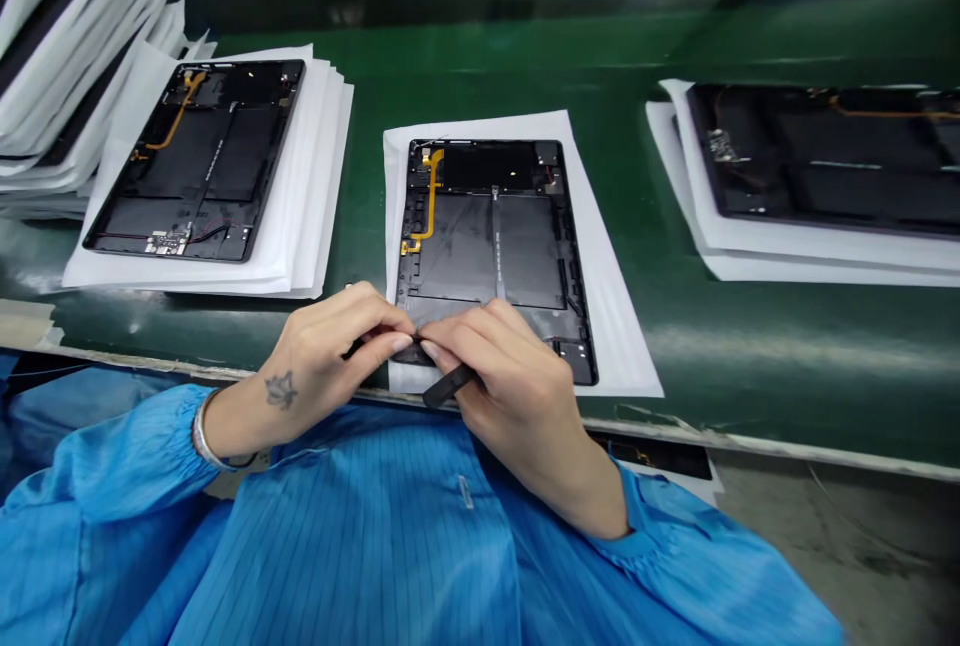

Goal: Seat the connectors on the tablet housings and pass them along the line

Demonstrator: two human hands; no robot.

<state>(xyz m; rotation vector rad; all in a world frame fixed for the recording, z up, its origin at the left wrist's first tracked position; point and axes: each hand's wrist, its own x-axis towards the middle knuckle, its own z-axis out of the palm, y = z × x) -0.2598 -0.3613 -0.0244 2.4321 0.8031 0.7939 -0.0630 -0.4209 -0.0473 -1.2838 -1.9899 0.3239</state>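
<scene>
An opened black tablet housing (pixel 465 246) with a yellow flex cable (pixel 433 196) lies on a white sheet (pixel 611 326) in front of me. At its near left corner my left hand (pixel 341 341) pinches thumb and forefinger together; whatever sits between the fingertips is too small to make out. My right hand (pixel 510 376) meets it there, its fingers closed round a black tool (pixel 448 386) whose thick end points down and left over the table edge. The fingers of both hands nearly touch and hide that corner.
On the left, another opened tablet housing (pixel 202 161) rests on layered white sheets (pixel 322 176), beside a taller stack of sheets and housings (pixel 82 56). A third housing (pixel 825 161) lies at the right. The green table's front edge (pixel 750 441) runs just before my body.
</scene>
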